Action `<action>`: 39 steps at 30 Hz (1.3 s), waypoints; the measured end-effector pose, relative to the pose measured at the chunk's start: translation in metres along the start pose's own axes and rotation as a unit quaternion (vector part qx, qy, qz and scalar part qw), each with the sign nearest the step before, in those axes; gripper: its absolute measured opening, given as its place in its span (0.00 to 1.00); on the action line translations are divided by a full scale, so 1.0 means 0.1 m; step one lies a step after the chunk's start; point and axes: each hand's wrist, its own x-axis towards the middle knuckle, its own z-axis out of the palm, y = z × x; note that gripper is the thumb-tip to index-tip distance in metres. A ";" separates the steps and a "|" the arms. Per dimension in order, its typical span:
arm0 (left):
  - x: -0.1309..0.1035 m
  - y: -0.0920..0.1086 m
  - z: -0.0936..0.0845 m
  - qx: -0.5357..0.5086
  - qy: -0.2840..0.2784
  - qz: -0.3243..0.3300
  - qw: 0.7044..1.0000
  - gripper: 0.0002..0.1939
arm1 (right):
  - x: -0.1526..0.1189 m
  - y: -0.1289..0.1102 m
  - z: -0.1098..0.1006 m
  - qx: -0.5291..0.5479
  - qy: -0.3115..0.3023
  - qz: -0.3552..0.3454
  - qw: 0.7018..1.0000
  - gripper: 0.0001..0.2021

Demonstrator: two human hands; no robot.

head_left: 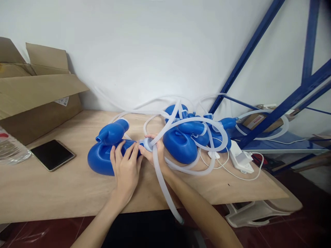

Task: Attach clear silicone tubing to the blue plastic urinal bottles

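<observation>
A blue plastic urinal bottle (99, 160) lies on its side near the table's front, its neck pointing right. My left hand (126, 168) is closed over that neck. At the neck's mouth, my right hand (157, 153) grips the pale cap (148, 144) of a translucent hose (161, 182). The hose's loose end hangs over the table edge. How far the cap sits on the neck is hidden by my fingers. A separate blue funnel-shaped piece (112, 132) with a pale rim rests behind the bottle.
More blue urinal bottles (179, 148) with tangled hoses lie right of my hands. A white power strip (240, 160) with cables is farther right, near the blue shelf frame (245, 51). Leftward are a phone (53, 155), clear plastic packaging (12, 148) and an open cardboard box (41, 100).
</observation>
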 end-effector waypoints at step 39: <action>-0.82 0.37 -0.62 -0.472 -0.400 -0.290 0.730 0.26 | 0.18 -0.34 -0.50 -0.301 0.079 -0.065 0.948 0.25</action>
